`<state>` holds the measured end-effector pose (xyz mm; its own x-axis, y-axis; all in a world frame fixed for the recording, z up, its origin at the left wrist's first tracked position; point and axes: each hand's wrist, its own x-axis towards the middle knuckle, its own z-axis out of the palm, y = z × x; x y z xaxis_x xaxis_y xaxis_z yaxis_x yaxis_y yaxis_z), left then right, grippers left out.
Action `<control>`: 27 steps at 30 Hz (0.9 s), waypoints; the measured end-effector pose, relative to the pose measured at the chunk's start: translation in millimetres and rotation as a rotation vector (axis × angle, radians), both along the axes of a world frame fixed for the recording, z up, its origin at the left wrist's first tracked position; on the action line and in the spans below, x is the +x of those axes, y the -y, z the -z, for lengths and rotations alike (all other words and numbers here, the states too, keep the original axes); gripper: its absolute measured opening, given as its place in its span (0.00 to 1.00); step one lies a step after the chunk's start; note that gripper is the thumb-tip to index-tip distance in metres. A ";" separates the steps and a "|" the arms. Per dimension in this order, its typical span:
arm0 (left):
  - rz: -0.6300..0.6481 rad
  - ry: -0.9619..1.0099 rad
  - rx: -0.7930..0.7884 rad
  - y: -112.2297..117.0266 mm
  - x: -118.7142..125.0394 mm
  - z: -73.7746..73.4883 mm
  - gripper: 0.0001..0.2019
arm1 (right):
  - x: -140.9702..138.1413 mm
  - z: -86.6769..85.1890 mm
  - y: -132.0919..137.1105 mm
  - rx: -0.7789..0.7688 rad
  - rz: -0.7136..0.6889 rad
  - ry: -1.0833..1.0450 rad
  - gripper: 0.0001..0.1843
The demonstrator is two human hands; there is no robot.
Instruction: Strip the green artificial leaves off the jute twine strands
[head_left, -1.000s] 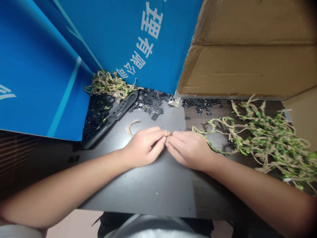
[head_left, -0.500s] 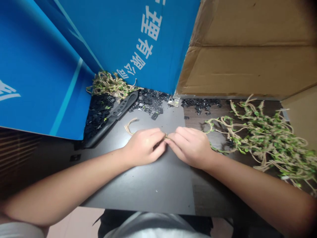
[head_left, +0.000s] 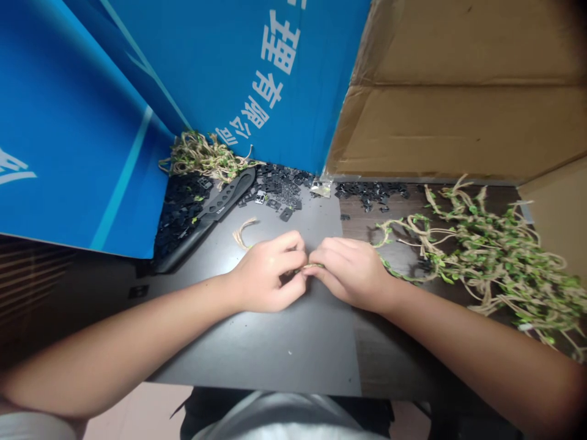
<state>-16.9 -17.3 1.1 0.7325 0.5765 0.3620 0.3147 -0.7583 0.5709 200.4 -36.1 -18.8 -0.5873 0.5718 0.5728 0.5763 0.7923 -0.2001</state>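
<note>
Over the middle of the grey mat, my left hand [head_left: 270, 272] and my right hand [head_left: 349, 269] meet almost fingertip to fingertip. Both are closed in a pinch on a thin twine cord [head_left: 313, 266], of which a short piece shows between the fingers. A frayed tan end [head_left: 239, 235] of twine sticks out behind my left hand. From behind my right hand, twine with small green leaves [head_left: 389, 260] loops right toward a large tangled heap of leafy twine [head_left: 499, 256]. The fingertips hide most of the gripped part.
A smaller leafy twine bundle [head_left: 202, 156] lies at the back left beside a black long-handled tool [head_left: 229, 198]. Small black plates [head_left: 275, 177] are scattered along the back. Blue panels [head_left: 220, 67] and a cardboard wall [head_left: 458, 128] enclose the grey mat [head_left: 275, 348].
My left hand's fingers have lifted and spread slightly apart, while its thumb stays near the cord. More twine shows at my right fingertips. The heap has barely changed.
</note>
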 end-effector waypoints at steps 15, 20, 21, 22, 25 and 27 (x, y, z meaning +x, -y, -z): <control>-0.120 0.031 -0.107 0.8 1.8 3.5 0.05 | 0.2 4.8 -2.3 -0.049 0.004 0.024 0.15; -0.125 0.048 -0.019 -0.9 0.4 9.1 0.03 | -0.9 3.2 -2.9 -0.086 0.014 -0.008 0.17; -0.127 0.047 -0.001 -1.3 0.2 10.2 0.03 | -1.2 2.9 -3.1 -0.089 0.014 -0.014 0.16; -0.127 0.047 0.013 -1.7 0.0 11.1 0.03 | -1.4 2.7 -3.3 -0.092 0.014 -0.024 0.16; -0.129 0.048 0.039 -3.0 -0.9 12.5 0.03 | -1.6 2.3 -3.5 -0.101 0.020 -0.069 0.13; -0.132 0.048 0.054 -3.7 -1.8 12.8 0.03 | -1.4 2.3 -3.5 -0.110 0.029 -0.105 0.12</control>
<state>-18.7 -13.7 -11.7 0.6327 0.6453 0.4281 0.3870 -0.7423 0.5470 199.0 -32.6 -21.0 -0.5096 0.6505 0.5632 0.5704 0.7454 -0.3450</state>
